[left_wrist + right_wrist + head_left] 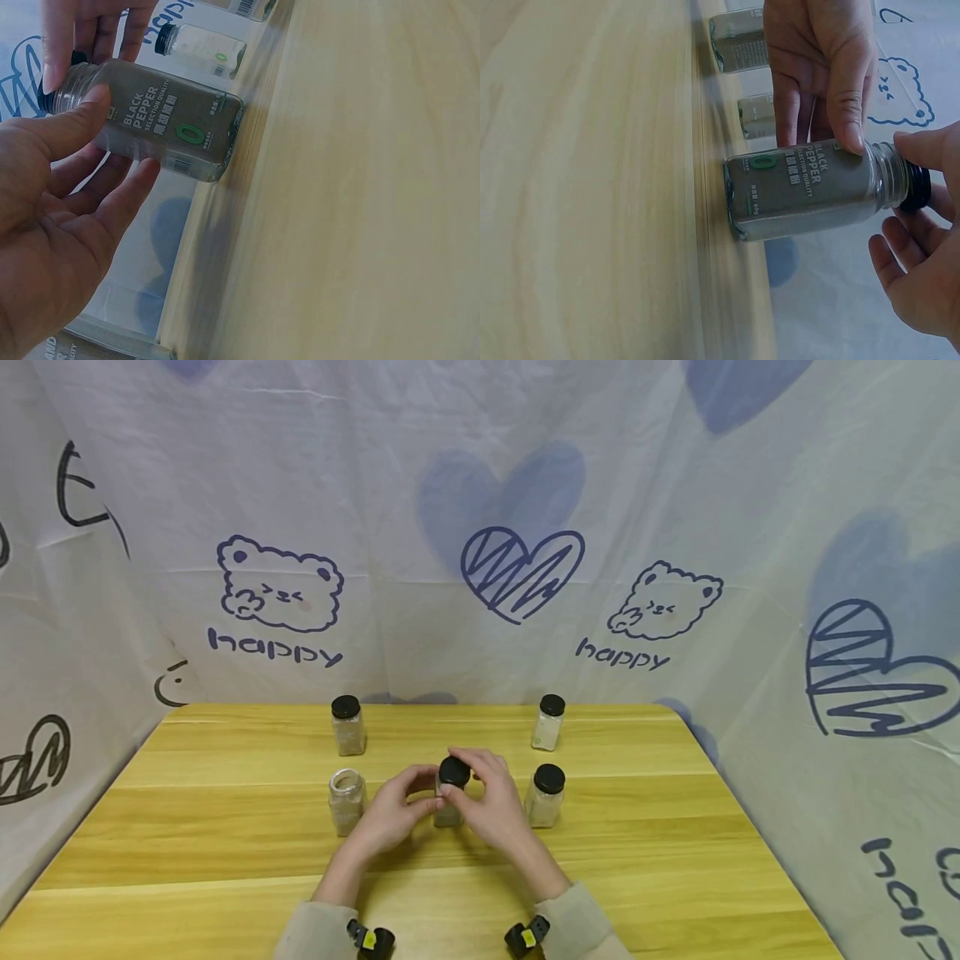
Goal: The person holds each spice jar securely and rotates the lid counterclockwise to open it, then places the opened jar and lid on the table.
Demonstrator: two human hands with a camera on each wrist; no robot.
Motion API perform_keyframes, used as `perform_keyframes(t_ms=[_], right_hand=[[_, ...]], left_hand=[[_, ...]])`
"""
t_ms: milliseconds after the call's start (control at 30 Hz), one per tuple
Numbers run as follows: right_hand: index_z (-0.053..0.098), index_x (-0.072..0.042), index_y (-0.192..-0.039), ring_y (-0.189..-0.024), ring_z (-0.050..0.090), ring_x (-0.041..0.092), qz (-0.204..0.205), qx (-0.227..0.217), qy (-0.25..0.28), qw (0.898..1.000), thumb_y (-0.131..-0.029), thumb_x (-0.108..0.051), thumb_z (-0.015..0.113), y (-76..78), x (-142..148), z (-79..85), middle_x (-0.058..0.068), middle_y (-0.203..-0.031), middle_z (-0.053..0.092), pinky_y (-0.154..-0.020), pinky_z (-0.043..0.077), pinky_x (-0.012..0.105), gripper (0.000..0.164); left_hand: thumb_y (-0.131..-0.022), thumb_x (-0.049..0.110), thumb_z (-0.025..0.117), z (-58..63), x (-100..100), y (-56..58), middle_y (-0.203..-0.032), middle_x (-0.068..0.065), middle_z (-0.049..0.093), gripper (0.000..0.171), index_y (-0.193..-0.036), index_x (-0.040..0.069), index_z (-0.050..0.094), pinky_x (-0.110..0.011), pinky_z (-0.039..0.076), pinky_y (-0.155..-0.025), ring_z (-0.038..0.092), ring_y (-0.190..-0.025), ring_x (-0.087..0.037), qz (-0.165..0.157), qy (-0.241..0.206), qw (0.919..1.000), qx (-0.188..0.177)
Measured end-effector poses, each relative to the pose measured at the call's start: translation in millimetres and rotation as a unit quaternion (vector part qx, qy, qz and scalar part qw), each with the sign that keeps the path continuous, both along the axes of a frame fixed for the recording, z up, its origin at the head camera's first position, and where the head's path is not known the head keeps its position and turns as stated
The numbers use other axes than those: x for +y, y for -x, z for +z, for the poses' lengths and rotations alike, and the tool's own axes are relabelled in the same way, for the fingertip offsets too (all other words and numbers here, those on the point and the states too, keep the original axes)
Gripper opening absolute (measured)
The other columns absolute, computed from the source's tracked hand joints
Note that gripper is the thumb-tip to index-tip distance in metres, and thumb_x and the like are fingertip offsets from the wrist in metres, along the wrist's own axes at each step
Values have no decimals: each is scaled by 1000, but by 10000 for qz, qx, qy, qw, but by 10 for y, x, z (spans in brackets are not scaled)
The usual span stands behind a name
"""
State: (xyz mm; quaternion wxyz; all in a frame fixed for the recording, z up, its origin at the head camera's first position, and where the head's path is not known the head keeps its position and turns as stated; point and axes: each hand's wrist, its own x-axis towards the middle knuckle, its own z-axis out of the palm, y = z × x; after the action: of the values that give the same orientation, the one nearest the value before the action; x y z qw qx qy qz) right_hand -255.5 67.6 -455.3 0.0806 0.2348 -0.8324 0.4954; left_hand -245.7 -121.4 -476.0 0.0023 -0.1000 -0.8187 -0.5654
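A clear glass jar of black pepper [169, 124] stands upright near the middle of the table, a dark grey powder inside. Around its body curl the fingers and thumb of my left hand [390, 814]. My right hand [495, 802] pinches the black lid [453, 771] at the jar's mouth, thumb on the near side. Bare glass threads [889, 176] show below the lid in the right wrist view. Just left of my left hand is an uncapped jar [347, 810]. A capped jar [545, 802] stands beside my right hand.
Two more jars with black lids stand farther back, one at the left [349, 733] and one at the right [548, 729]. The wooden table [660, 877] meets a white cloth backdrop [405, 527] printed with hearts and bears behind it and at both sides.
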Motion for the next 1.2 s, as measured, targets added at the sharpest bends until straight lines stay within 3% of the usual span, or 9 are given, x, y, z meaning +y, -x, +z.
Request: perform_keyframes(t_ms=[400, 767, 933, 1200], right_hand=[[66, -16, -138, -124, 48, 25, -314, 447, 212, 9983, -94, -14, 79, 24, -16, -12, 5, -137, 59, -96, 52, 52, 46], [67, -6, -128, -107, 63, 26, -518, 594, 640, 9948, -89, -11, 84, 41, 31, 68, 6, -128, 67, -92, 56, 43, 43], [68, -8, -125, -106, 66, 26, -404, 321, 1206, 9914, -86, -8, 86, 28, 83, 102, 9, -124, 62, -98, 58, 47, 43], [62, -2, -125, -110, 66, 29, -128, -234, 1615, 9865, -86, -1, 85, -81, 131, 149, 14, -124, 59, -102, 57, 38, 46]], left_hand=[[-95, 6, 75, -25, 0, 8, -132, -11, 68, 44, -138, 5, 62, -51, 53, -107, 62, -128, -34, -8, -77, 10000, 22], [-96, 7, 75, -3, -2, 11, -132, -12, 68, 46, -139, 4, 60, -51, 52, -108, 61, -129, -34, -47, -109, 9999, -27], [-96, 9, 75, -23, -8, 15, -132, -11, 67, 46, -139, 5, 60, -52, 50, -110, 60, -130, -34, -57, -109, 9999, -15], [-97, 10, 74, -26, -1, 11, -131, -9, 68, 43, -138, 6, 62, -52, 51, -109, 61, -129, -33, -46, -140, 9999, 13]])
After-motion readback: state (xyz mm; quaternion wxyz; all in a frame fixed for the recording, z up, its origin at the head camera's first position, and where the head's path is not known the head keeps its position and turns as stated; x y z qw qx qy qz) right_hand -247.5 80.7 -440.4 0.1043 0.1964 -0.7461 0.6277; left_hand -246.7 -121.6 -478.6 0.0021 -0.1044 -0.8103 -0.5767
